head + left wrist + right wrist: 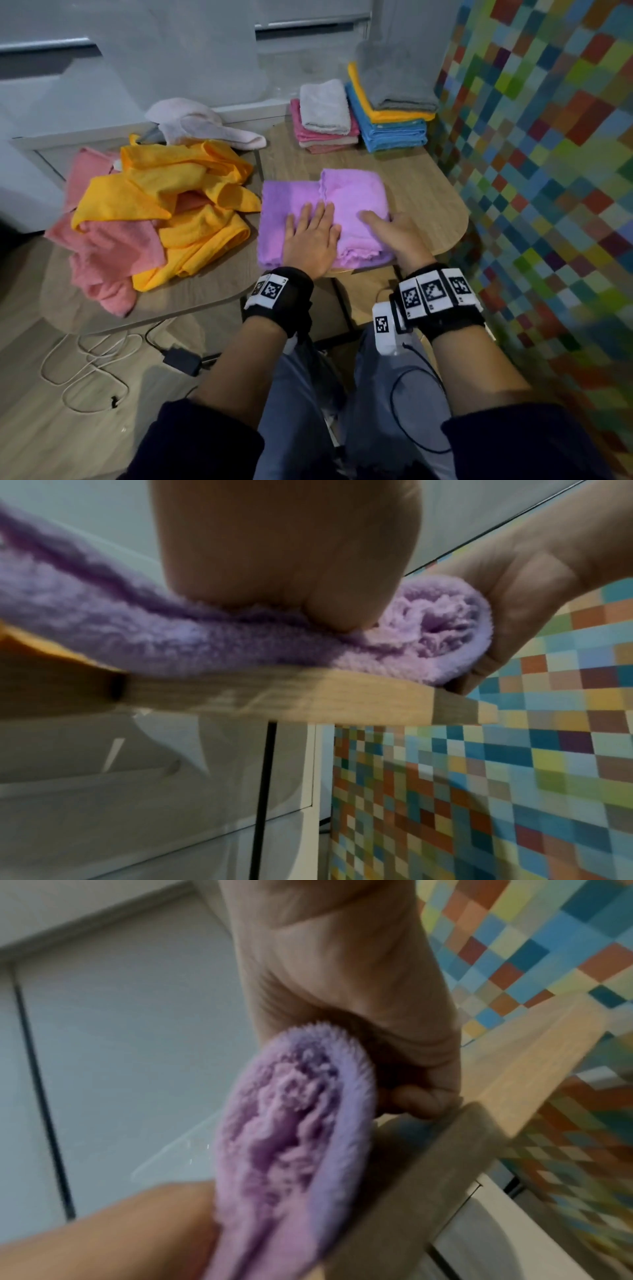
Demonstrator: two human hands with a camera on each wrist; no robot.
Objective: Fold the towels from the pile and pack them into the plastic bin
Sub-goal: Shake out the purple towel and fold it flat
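A purple towel (349,202) lies partly folded on the right wooden table (421,185). My left hand (311,236) presses flat on its lower left part, fingers straight. My right hand (394,233) grips the folded right edge, thumb on top and fingers curled under the fold. In the left wrist view the purple towel (212,639) bulges into a thick fold against the right hand (534,593). The right wrist view shows the fold end of the purple towel (291,1134) with fingers (421,1096) beneath it. A pile of unfolded orange and pink towels (154,212) sits to the left.
Two stacks of folded towels stand at the table's back: pink with a white one on top (325,116), and blue, orange and grey (390,109). A white towel (202,123) lies behind the pile. Cables and a charger (181,358) are on the floor. A chequered wall (548,171) is at the right.
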